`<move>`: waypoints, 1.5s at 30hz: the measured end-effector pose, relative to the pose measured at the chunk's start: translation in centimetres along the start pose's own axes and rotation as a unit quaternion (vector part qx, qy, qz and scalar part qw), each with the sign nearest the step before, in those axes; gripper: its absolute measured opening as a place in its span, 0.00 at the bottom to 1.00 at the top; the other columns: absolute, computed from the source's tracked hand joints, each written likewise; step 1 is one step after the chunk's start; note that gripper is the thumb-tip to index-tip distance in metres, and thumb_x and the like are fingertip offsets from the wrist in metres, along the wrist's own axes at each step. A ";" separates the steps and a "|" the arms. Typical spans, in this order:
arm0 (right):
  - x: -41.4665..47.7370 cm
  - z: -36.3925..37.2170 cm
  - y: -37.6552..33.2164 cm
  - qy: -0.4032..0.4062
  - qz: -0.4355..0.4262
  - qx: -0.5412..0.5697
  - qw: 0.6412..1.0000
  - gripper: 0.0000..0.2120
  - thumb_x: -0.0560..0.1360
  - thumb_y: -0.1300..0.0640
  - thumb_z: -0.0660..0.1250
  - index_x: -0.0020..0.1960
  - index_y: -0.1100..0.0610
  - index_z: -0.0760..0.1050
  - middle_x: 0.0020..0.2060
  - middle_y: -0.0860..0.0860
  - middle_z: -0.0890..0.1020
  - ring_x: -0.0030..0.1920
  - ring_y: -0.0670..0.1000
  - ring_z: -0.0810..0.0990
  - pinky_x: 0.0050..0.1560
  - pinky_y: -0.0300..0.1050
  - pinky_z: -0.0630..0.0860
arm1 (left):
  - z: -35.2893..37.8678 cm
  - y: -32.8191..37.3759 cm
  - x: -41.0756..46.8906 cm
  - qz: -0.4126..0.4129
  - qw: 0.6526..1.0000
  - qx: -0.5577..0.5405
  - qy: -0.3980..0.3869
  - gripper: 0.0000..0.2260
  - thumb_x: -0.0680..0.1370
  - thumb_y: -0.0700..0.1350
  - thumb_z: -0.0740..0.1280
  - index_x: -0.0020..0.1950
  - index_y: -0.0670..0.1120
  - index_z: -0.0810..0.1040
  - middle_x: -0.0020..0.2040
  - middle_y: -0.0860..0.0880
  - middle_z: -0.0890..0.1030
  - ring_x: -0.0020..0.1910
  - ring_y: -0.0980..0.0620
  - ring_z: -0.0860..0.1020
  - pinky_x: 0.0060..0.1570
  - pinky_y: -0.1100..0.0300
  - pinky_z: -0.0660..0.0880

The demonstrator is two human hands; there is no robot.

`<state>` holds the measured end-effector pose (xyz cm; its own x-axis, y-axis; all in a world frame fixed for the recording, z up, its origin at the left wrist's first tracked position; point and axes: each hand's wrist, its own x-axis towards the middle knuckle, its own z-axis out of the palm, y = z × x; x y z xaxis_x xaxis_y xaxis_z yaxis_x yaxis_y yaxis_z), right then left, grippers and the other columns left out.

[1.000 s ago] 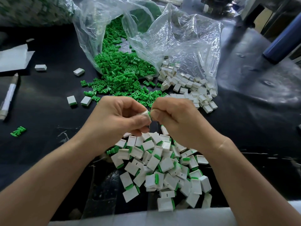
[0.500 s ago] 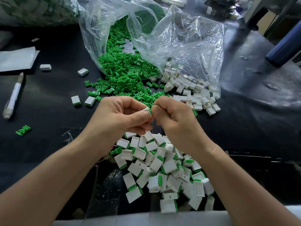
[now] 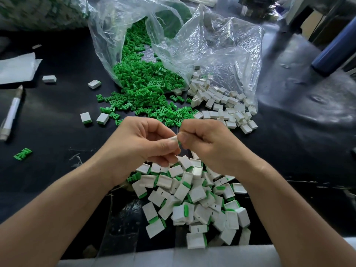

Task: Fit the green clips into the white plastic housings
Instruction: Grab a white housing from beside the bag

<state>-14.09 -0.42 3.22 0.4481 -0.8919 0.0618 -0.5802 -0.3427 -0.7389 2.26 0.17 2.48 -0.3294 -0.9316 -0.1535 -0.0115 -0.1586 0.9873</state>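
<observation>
Barely shifting from half a second ago, both hands are staying knuckle to knuckle on the near side of the clear bag (image 3: 212, 45), and only a sliver of green is now showing between the fingertips. Judged from that, the clip is nearing its full seat and this unit is close to joining the finished lot.

- Left hand (image 3: 138, 143): one. It is curling its fingers and pinching a single white housing (image 3: 173, 138) between thumb and forefinger.
- Right hand (image 3: 208, 143): one. With fingers curled, it is pinching a single green clip (image 3: 179, 143) and pressing it into the housing's end.
- Loose clips (image 3: 146, 89): these are spilling from the bag's mouth onto the counter (image 3: 48, 170), far too many to count. One stray clip (image 3: 22, 153) is lying well left of the bag.
- Empty housings (image 3: 221, 101): several dozen are spilling from the bag's right side, and two are lying singly to its left.
- Finished units (image 3: 192, 199): dozens are heaping up nearer than the bag, under the hands. Two more are sitting left of its mouth.
- Pen (image 3: 11, 114): one is lying far left of the bag.
- Paper sheet (image 3: 17, 68): one is lying far left of the bag.
</observation>
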 end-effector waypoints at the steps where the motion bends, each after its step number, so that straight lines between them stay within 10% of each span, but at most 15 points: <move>1: 0.1 0.3 0.0 0.026 -0.007 0.005 1.000 0.13 0.76 0.61 0.62 0.35 0.65 0.69 0.26 0.48 0.68 0.29 0.44 0.64 0.31 0.43 0.62 | 0.0 -0.1 0.0 0.009 1.000 -0.017 0.017 0.07 0.61 0.42 0.71 0.36 0.40 0.80 0.32 0.42 0.83 0.28 0.51 0.81 0.26 0.65 0.75; 8: 0.6 1.4 0.0 0.102 -0.007 0.046 0.994 0.15 0.75 0.61 0.60 0.31 0.53 0.64 0.26 0.44 0.65 0.29 0.43 0.63 0.31 0.38 0.60 | 0.6 -0.5 -0.1 0.035 0.994 -0.064 0.076 0.10 0.60 0.43 0.70 0.37 0.40 0.78 0.31 0.44 0.83 0.27 0.52 0.81 0.25 0.66 0.74; 12: 0.2 0.8 0.4 0.028 0.026 0.043 0.998 0.13 0.78 0.60 0.60 0.35 0.63 0.69 0.32 0.57 0.76 0.30 0.44 0.65 0.31 0.41 0.63 | 0.4 -0.4 0.1 0.021 0.999 -0.014 0.045 0.10 0.61 0.43 0.70 0.38 0.40 0.79 0.32 0.43 0.83 0.28 0.51 0.81 0.26 0.64 0.77; 16: 0.1 -0.3 0.5 0.027 0.065 0.127 0.989 0.23 0.76 0.44 0.56 0.35 0.61 0.73 0.29 0.53 0.76 0.30 0.45 0.70 0.32 0.40 0.67 | 0.3 -0.5 0.2 0.034 0.999 -0.017 0.034 0.09 0.59 0.47 0.72 0.35 0.44 0.82 0.35 0.43 0.84 0.33 0.51 0.82 0.31 0.63 0.78; 20: 0.3 -0.1 0.4 -0.033 0.119 0.314 0.941 0.26 0.69 0.38 0.51 0.42 0.58 0.76 0.32 0.51 0.79 0.31 0.46 0.76 0.31 0.36 0.70 | 0.5 -0.5 0.3 0.059 0.996 -0.061 0.025 0.08 0.57 0.47 0.72 0.34 0.46 0.84 0.44 0.47 0.85 0.40 0.50 0.82 0.39 0.61 0.79; 25: 0.5 1.0 -0.4 -0.135 0.138 0.472 0.860 0.28 0.68 0.38 0.49 0.43 0.61 0.73 0.33 0.53 0.78 0.31 0.48 0.75 0.30 0.36 0.70 | 0.4 -0.4 0.2 0.078 0.994 -0.074 0.011 0.07 0.60 0.45 0.71 0.36 0.45 0.83 0.31 0.48 0.81 0.27 0.51 0.75 0.30 0.62 0.76; 37: 0.3 2.1 -0.8 -0.063 0.163 0.355 0.918 0.35 0.78 0.42 0.48 0.56 0.76 0.68 0.27 0.48 0.68 0.28 0.45 0.64 0.30 0.39 0.61 | 0.7 -0.5 0.1 0.136 0.989 -0.051 0.010 0.10 0.69 0.37 0.67 0.47 0.33 0.80 0.31 0.36 0.81 0.28 0.32 0.77 0.33 0.48 0.80; 45: 0.2 2.1 -1.1 -0.043 0.179 0.338 0.923 0.34 0.78 0.42 0.49 0.55 0.75 0.68 0.27 0.48 0.65 0.29 0.46 0.61 0.31 0.40 0.60 | 0.6 -0.6 0.2 0.127 0.990 -0.065 0.010 0.10 0.67 0.38 0.68 0.45 0.35 0.82 0.32 0.34 0.81 0.28 0.36 0.78 0.33 0.51 0.80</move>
<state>-11.88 0.41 2.65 0.3799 -0.8751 -0.2999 -0.1578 0.2581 -0.9531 1.61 0.25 1.88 -0.2867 -0.9530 0.0978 0.1922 0.0427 0.9804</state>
